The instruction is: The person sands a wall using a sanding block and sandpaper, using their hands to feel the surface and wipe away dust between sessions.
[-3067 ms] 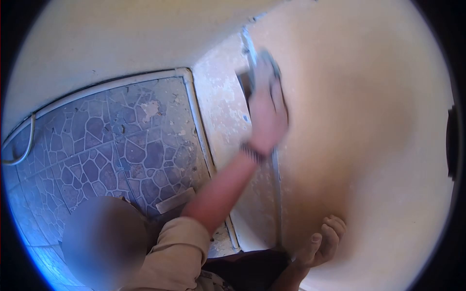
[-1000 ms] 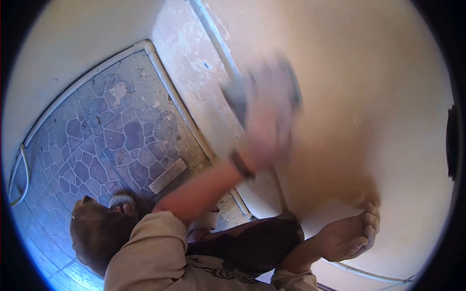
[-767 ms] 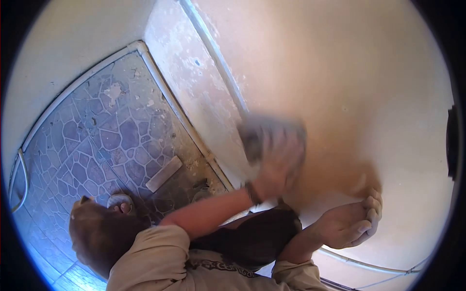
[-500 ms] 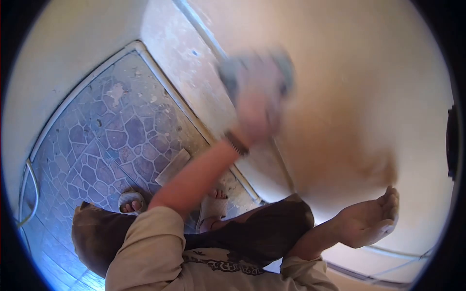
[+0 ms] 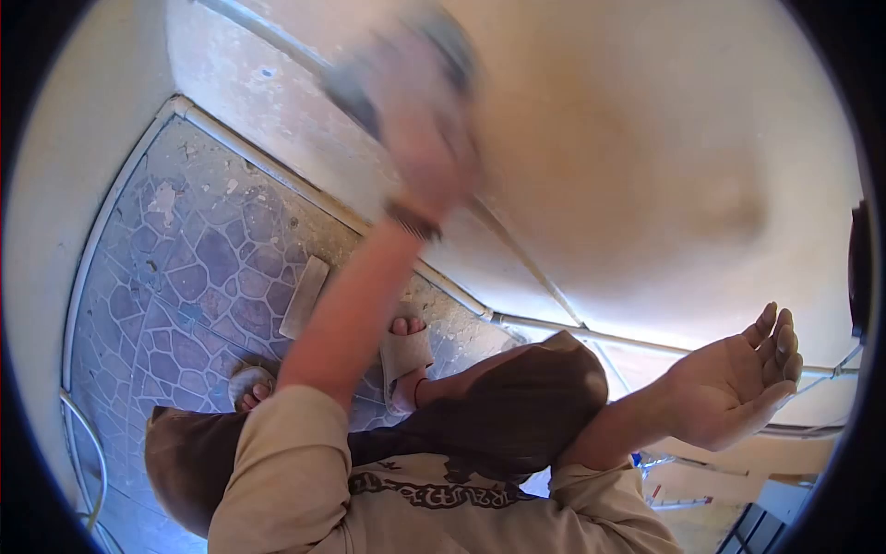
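My left hand [image 5: 420,125], with a dark band on its wrist, is stretched up against the beige wall [image 5: 591,166]. Its fingers grip a grey, pad-like thing [image 5: 450,42] that overlaps the wall's surface; motion smears both, and I cannot tell the exact kind. On the other side my right hand [image 5: 738,383] is held in front of the lower wall, palm turned up, fingers apart, holding nothing.
Below lies a floor with a blue stone pattern [image 5: 212,254], bordered by a pale pipe [image 5: 268,166]. My sandalled feet [image 5: 406,355] rest there beside a flat, light piece [image 5: 305,297]. A hose [image 5: 88,434] curves at the left; a ladder-like thing [image 5: 678,503] shows lower right.
My left hand with the grey thing has moved up and left in the view. The view has shifted, showing more at the lower right. My right hand stays open, a little farther right.
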Available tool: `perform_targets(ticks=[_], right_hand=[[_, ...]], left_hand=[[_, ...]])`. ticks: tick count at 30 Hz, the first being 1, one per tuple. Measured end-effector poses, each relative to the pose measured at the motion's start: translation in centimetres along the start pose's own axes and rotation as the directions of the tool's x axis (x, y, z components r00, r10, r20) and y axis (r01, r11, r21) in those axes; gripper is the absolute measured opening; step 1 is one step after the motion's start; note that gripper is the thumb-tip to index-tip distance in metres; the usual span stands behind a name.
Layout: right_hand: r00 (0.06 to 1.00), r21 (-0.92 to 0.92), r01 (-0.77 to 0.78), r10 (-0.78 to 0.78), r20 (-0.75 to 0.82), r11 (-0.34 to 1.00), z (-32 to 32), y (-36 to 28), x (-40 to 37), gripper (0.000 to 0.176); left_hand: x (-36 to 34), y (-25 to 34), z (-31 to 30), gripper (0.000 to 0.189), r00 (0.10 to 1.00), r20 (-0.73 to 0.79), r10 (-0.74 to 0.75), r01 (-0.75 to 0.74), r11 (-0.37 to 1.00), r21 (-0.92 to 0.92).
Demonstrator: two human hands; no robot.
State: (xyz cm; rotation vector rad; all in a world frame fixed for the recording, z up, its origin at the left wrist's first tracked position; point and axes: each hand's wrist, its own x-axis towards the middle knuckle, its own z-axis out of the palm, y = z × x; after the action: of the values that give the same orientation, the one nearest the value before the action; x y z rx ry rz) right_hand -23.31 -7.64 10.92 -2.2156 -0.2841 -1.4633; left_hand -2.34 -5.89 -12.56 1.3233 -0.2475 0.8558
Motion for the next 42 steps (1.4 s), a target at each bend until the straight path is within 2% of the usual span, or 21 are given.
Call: perform_targets(ticks=[2,6,7,8,12,14,17,18,19,20,21,24,26,28,31,32,35,36,39,41,42], right_hand=[[0.998,-0.096,-0.039,0.034,-0.054,0.995,-1.7,-0.2,-0.4,0.043],[0.994,-0.331,-0.016,-0.019,-0.105,0.944,-0.9,0.1,-0.7,0.040],[0.995,-0.392,0.004,-0.043,-0.092,0.920,-0.3,0.6,-0.8,0.039],[0.994,-0.447,0.083,-0.105,-0.025,0.891,0.2,1.3,-1.0,0.038],[0.992,-0.267,0.111,-0.122,-0.024,0.957,1.0,2.8,-1.1,0.038],[0.994,-0.216,0.072,-0.088,-0.062,0.974,1.3,3.2,-1.0,0.038],[0.996,-0.242,0.052,-0.069,-0.062,0.969,-1.2,2.1,-1.5,0.039],[0.994,-0.236,0.076,-0.093,-0.063,0.969,-1.4,2.2,-1.2,0.040],[0.990,-0.215,0.108,-0.124,-0.063,0.971,-1.3,2.6,-0.8,0.040],[0.991,-0.254,0.124,-0.134,-0.020,0.959,-2.0,3.1,-1.1,0.041],[0.997,-0.220,0.061,-0.068,-0.027,0.974,-2.2,3.2,-1.4,0.041],[0.979,-0.028,-0.191,0.189,-0.078,0.981,-3.6,3.1,-2.5,0.043],[0.992,-0.061,-0.128,0.127,-0.026,0.990,-5.5,2.8,-2.8,0.044],[0.993,-0.045,-0.114,0.114,-0.003,0.992,-7.3,2.6,-3.5,0.044],[0.993,-0.034,-0.097,0.098,0.058,0.995,-9.3,3.4,-4.1,0.044],[0.995,-0.088,-0.073,0.079,0.060,0.993,-9.3,3.9,-4.3,0.043],[0.987,0.188,-0.156,0.145,0.074,0.970,-8.8,5.5,-4.2,0.043],[0.985,0.175,-0.161,0.147,0.090,0.971,-9.0,5.7,-4.3,0.044],[0.986,0.124,-0.148,0.138,0.089,0.981,-9.8,6.4,-4.5,0.044],[0.988,0.078,-0.150,0.146,0.059,0.986,-10.9,6.7,-5.0,0.044],[0.988,0.070,-0.151,0.148,0.048,0.986,-11.5,6.8,-5.3,0.044]], left_hand=[[-2.5,2.2,0.6,0.046,0.950,0.304,-0.073,0.022,0.986,0.166],[-8.9,9.4,1.4,0.051,0.657,0.699,-0.284,-0.126,0.872,0.473],[-16.2,10.4,-0.6,0.050,0.607,0.794,0.006,0.080,0.994,-0.068],[-20.4,10.9,-1.2,0.049,0.676,0.735,-0.051,0.287,0.937,-0.198],[-9.6,5.3,-0.1,0.048,0.903,0.411,-0.124,0.167,0.983,-0.071],[1.1,2.1,0.5,0.048,0.977,-0.065,-0.201,0.196,0.977,-0.079],[3.4,1.1,-0.1,0.049,0.963,0.026,-0.267,0.267,0.963,-0.041],[-0.6,4.0,0.5,0.052,0.976,0.072,-0.204,0.199,0.977,0.072],[-5.7,6.6,1.6,0.055,0.917,0.266,-0.297,0.271,0.954,0.132],[-11.5,8.6,1.0,0.054,0.751,0.631,-0.195,-0.044,0.939,0.342],[-16.7,9.2,-0.2,0.052,0.786,0.618,-0.017,0.003,1.000,0.024],[-17.0,7.4,-0.3,0.052,0.883,0.462,-0.085,0.107,0.994,-0.021],[-9.3,5.2,0.2,0.064,0.969,0.209,-0.131,0.132,0.991,0.009],[-0.5,3.0,0.7,0.068,0.959,0.000,-0.284,0.283,0.955,-0.091],[-1.3,3.9,0.7,0.064,0.988,0.124,-0.096,0.085,0.992,0.089],[-4.8,5.8,0.5,0.057,0.961,0.268,-0.069,0.005,0.973,0.233],[-14.3,8.1,0.0,0.055,0.905,0.412,0.109,-0.161,0.983,0.092],[-16.0,8.0,-0.4,0.052,0.893,0.422,0.157,-0.195,0.980,0.048],[-10.5,6.4,0.1,0.052,0.958,0.277,-0.067,0.041,0.994,0.097],[-2.9,3.3,1.1,0.050,0.987,-0.010,-0.159,0.159,0.987,0.025],[-3.7,3.4,1.1,0.051,0.968,-0.002,-0.251,0.250,0.968,-0.021]])
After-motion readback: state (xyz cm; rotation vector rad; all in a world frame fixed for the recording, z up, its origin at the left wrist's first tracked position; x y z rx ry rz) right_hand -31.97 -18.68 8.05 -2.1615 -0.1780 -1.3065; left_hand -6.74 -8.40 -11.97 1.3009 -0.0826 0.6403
